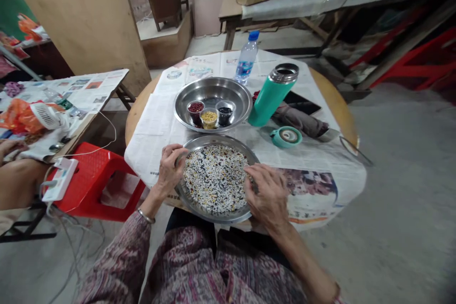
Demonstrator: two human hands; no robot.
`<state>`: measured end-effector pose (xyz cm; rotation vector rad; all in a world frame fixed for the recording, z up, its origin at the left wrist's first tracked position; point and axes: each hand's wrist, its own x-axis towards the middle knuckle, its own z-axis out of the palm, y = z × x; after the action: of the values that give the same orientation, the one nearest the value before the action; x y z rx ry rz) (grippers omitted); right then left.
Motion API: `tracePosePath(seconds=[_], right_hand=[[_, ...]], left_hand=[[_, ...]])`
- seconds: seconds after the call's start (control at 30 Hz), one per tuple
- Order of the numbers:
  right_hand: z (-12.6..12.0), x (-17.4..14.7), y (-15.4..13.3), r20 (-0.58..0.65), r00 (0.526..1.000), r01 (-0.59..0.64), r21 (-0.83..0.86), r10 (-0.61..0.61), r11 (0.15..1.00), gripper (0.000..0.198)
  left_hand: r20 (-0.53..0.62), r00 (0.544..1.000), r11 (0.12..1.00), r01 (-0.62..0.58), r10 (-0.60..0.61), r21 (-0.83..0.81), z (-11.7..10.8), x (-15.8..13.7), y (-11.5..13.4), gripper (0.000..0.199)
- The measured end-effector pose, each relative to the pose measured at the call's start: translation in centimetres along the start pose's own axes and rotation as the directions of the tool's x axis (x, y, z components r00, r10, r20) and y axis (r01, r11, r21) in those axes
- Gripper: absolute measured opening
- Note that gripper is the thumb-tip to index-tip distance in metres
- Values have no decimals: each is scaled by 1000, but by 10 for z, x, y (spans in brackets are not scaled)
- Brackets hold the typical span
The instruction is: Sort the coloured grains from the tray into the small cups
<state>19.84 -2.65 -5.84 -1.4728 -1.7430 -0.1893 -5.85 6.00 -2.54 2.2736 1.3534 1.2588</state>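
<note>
In front of me a round steel tray [224, 219] holds a spread of mixed grains [216, 178], mostly white with black and yellow ones among them. My left hand [171, 166] curls around the tray's left rim, thumb and fingers bent at the edge. On the opposite side my right hand [266, 194] grips the right rim, its fingertips reaching just over the grains. Behind it stands a second steel tray [213, 86] with three clear cups: one of red beans [195, 110], one of yellow kernels [208, 118] and one of black beans [224, 114].
A newspaper-covered round table [153, 118] carries a water bottle [246, 59], an uncapped green thermos [272, 97], its lid [287, 137] and a folded umbrella [302, 121]. Left are a red stool [96, 180] with a power strip [60, 179], and another person's leg [21, 183].
</note>
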Motion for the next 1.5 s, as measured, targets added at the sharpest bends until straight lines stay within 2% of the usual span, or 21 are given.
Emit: tracePosePath(seconds=[0.07, 0.17, 0.23, 0.3, 0.37, 0.43, 0.5, 0.57, 0.63, 0.73, 0.8, 0.9, 0.97, 1.13, 1.2, 1.27, 1.37, 1.43, 1.5], right_hand=[[-5, 10, -7, 146, 987, 86, -163, -62, 983, 19], [-2, 28, -16, 352, 936, 122, -273, -19, 954, 22], [5, 38, -21, 450, 891, 115, -344, 56, 932, 24], [13, 42, -24, 503, 859, 114, -372, 97, 921, 24], [20, 39, -28, 521, 851, 111, -309, 71, 945, 21], [24, 33, -36, 528, 849, 104, -164, -2, 981, 18], [25, 25, -50, 557, 826, 103, 12, -92, 995, 19], [27, 21, -66, 600, 777, 121, 156, -191, 980, 21], [30, 23, -81, 631, 719, 189, 225, -291, 956, 18], [41, 36, -93, 634, 642, 358, 248, -431, 900, 13], [49, 47, -91, 625, 610, 448, 236, -487, 863, 13], [54, 59, -69, 628, 626, 494, 140, -463, 858, 15], [49, 61, -45, 632, 669, 461, 62, -392, 885, 17], [23, 54, 12, 553, 809, 266, -40, -201, 963, 18], [19, 50, 20, 498, 856, 211, -88, -140, 973, 21], [22, 47, 15, 466, 878, 182, -118, -107, 976, 25], [32, 45, -10, 488, 866, 172, -78, -113, 982, 23], [34, 44, -32, 556, 817, 186, -2, -154, 982, 17], [28, 41, -51, 635, 738, 222, 93, -229, 971, 12]], left_hand=[[33, 987, 979, 162, -159, -122, 5, 8, -11, 21], [186, 933, 889, 352, -308, -293, 13, 17, -23, 25], [229, 917, 856, 391, -328, -340, 16, 18, -27, 28], [221, 916, 849, 396, -336, -350, 18, 17, -29, 28], [200, 917, 847, 396, -345, -355, 18, 14, -29, 27], [179, 921, 845, 390, -347, -367, 19, 12, -28, 24], [162, 924, 840, 383, -347, -383, 20, 11, -28, 22], [149, 925, 837, 380, -350, -395, 21, 11, -27, 23], [146, 924, 833, 381, -353, -401, 21, 11, -27, 23], [148, 925, 830, 380, -350, -409, 22, 11, -26, 23], [144, 927, 828, 374, -346, -417, 22, 10, -26, 21], [137, 930, 831, 366, -341, -419, 22, 9, -26, 22], [139, 931, 836, 364, -337, -412, 22, 9, -27, 22], [145, 930, 839, 368, -339, -402, 23, 8, -28, 21], [141, 932, 842, 362, -333, -401, 23, 8, -28, 21], [142, 933, 843, 360, -331, -400, 22, 9, -28, 20], [152, 931, 843, 365, -332, -394, 21, 10, -27, 20], [154, 930, 844, 368, -334, -391, 21, 10, -27, 20], [148, 929, 844, 369, -338, -389, 20, 9, -26, 20]])
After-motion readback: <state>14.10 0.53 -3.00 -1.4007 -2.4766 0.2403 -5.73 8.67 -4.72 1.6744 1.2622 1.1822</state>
